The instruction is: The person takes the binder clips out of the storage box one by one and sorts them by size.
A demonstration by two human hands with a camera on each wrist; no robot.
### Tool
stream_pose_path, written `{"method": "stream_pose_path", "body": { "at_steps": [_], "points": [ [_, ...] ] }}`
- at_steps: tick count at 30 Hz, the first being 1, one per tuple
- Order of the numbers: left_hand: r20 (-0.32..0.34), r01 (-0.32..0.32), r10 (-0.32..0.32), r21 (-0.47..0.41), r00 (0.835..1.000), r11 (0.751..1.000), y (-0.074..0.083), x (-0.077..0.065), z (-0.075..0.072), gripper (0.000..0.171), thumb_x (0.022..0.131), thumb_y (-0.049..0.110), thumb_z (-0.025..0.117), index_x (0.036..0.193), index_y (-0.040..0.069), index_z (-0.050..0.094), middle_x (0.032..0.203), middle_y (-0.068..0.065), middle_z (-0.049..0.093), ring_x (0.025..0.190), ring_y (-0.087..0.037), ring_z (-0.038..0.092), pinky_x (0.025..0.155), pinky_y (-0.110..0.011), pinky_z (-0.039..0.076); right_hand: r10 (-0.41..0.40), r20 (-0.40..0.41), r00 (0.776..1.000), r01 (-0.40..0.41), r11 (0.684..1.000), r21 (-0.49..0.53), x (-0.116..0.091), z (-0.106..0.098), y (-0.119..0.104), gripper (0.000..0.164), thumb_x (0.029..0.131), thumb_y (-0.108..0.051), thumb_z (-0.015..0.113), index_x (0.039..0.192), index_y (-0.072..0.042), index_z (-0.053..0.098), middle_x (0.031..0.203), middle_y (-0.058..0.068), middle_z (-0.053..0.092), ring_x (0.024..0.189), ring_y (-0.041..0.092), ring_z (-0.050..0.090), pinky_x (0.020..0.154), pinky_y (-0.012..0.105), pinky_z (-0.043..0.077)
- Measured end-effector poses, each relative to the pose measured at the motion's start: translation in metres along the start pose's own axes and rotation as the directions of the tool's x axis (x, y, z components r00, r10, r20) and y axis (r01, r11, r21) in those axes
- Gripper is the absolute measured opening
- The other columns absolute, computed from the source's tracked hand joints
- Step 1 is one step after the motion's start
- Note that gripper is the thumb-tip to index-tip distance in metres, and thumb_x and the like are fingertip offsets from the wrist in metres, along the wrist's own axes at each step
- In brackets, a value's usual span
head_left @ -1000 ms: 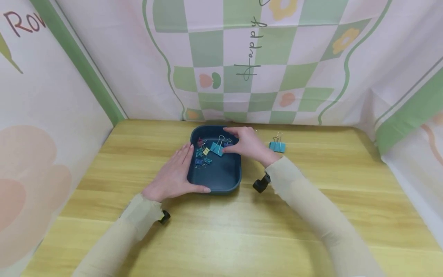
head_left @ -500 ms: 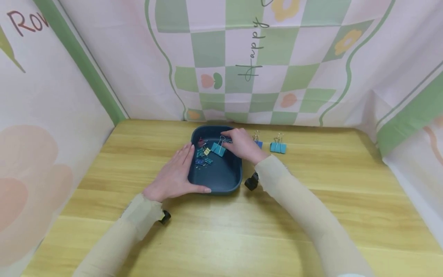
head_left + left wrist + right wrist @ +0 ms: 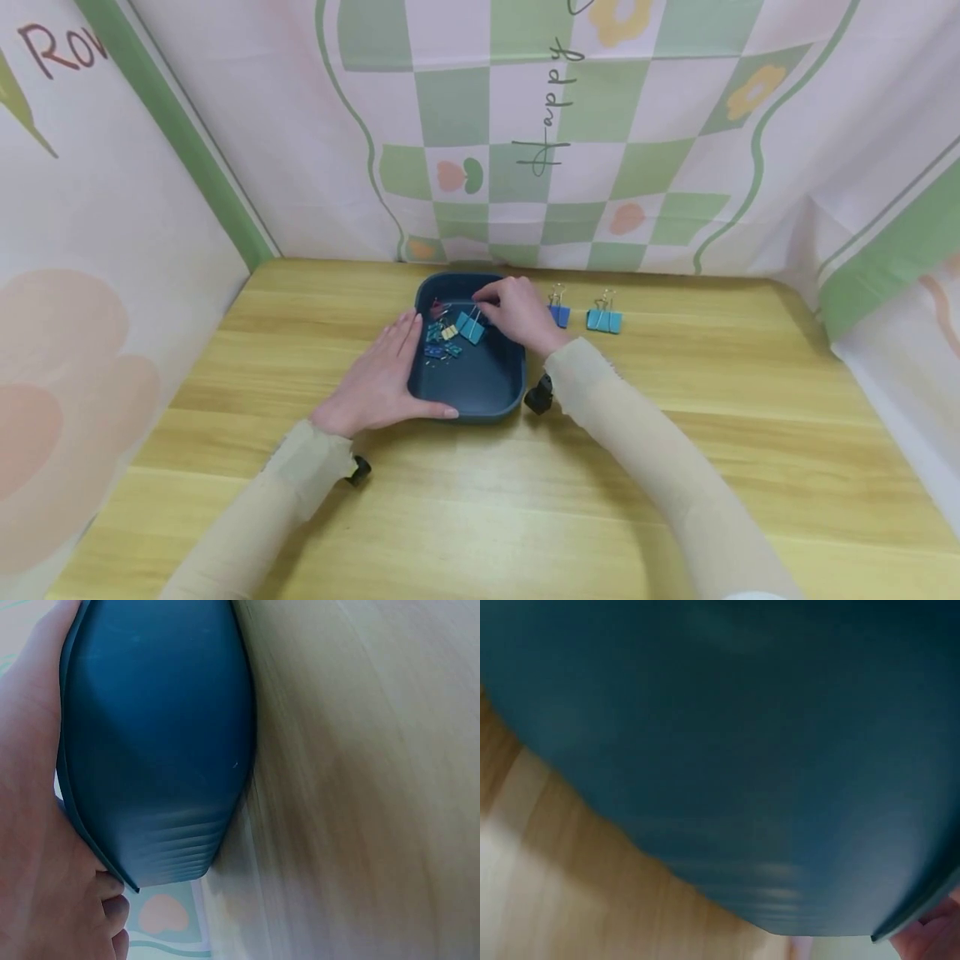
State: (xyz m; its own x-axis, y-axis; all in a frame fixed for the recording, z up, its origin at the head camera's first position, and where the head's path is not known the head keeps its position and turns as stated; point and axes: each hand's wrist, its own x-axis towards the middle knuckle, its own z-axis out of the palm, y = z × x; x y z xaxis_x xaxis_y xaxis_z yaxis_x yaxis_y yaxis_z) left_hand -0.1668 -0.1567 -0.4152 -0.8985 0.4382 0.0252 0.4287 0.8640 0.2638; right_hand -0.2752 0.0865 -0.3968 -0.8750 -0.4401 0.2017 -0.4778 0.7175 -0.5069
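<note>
A dark blue tray [image 3: 472,383] stands on the wooden table. My left hand [image 3: 375,375] rests along its left side, fingers straight, thumb stretched over the front rim; the left wrist view shows this hand [image 3: 34,795] against the tray's rim. Over the back right part of the tray, my right hand [image 3: 525,317] pinches the wire handle of a large teal binder clip [image 3: 471,329]. Left of that clip lie several small binder clips, among them a yellow one [image 3: 449,332]. In the right wrist view the tray wall [image 3: 705,750] hides most of the hand.
To the right of the tray, a blue binder clip [image 3: 558,316] and a teal binder clip [image 3: 604,322] stand on the table [image 3: 480,508], wire handles up. A patterned cloth [image 3: 517,167] hangs behind the table's back edge.
My right hand has shifted left within the tray to the teal clip's handle, and that clip has turned slightly. The blue clip behind the wrist has come into view. My left hand stays still.
</note>
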Motion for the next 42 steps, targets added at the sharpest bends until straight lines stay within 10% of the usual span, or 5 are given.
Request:
{"method": "stream_pose_path", "body": {
  "at_steps": [8,17,27,42],
  "points": [
    [0.002,0.001,-0.001,-0.002,1.0,1.0,0.0,0.001,0.002,0.147,0.065,0.1,0.049,0.162,0.0,0.002,0.169,-0.014,-0.002,0.154,-0.022,-0.001,0.123,-0.039,0.009,-0.001,0.01,1.0,0.001,0.999,0.042,0.0,0.004,0.001,0.025,0.1,-0.007,0.064,0.122,-0.008,0.075,0.117,0.007,0.074,0.084,0.018,0.07,0.071,0.033,0.054],
    [0.009,0.009,-0.009,0.004,1.0,1.0,0.001,0.0,0.001,0.147,0.064,0.101,0.046,0.162,0.001,0.001,0.169,-0.014,-0.002,0.154,-0.021,-0.001,0.123,-0.037,0.009,-0.034,0.151,0.988,0.012,0.99,0.143,-0.006,-0.001,0.006,0.046,0.098,-0.016,0.071,0.142,-0.005,0.06,0.129,0.01,0.068,0.12,0.023,0.063,0.103,0.042,0.049],
    [0.011,0.006,-0.006,-0.011,1.0,1.0,0.001,0.0,-0.001,0.146,0.065,0.1,0.047,0.162,0.001,0.002,0.169,-0.013,-0.003,0.154,-0.021,-0.002,0.123,-0.038,0.008,-0.038,0.266,0.963,0.079,0.986,-0.144,-0.018,-0.009,-0.006,0.05,0.085,-0.035,0.085,0.122,-0.002,0.074,0.119,0.012,0.072,0.108,0.026,0.067,0.096,0.041,0.053],
    [0.017,0.003,-0.003,-0.009,1.0,1.0,0.0,0.0,0.0,0.144,0.067,0.1,0.046,0.162,0.002,0.0,0.169,-0.013,-0.004,0.154,-0.02,-0.003,0.123,-0.038,0.007,-0.043,0.297,0.954,0.116,0.966,-0.231,-0.013,0.013,-0.016,0.039,0.084,-0.026,0.085,0.117,-0.007,0.078,0.115,0.007,0.074,0.101,0.02,0.069,0.088,0.037,0.057]
  ]
}}
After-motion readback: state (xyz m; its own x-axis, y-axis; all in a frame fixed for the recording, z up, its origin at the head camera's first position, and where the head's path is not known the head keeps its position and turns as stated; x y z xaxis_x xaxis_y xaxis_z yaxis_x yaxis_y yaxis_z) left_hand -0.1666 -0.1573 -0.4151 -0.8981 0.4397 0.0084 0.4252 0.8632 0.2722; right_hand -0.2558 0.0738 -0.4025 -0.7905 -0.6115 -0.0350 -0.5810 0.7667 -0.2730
